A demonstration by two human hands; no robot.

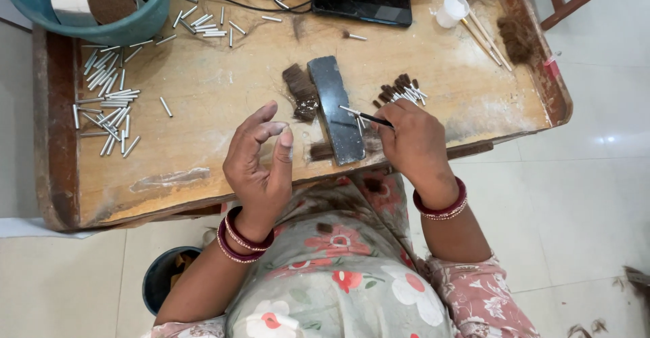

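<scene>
Hands [261,155] beside teal basin [152,19] of metal cups [71,5]

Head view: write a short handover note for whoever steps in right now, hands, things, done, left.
Left hand: raised, empty, fingertips pinched.
Right hand: holds a thin brush with metal ferrule over the dark flat stone slab.
Brown hair tuft lies left of the slab; finished small brushes lie right.
Loose silver metal tubes still lie unfilled on the wooden table.
</scene>
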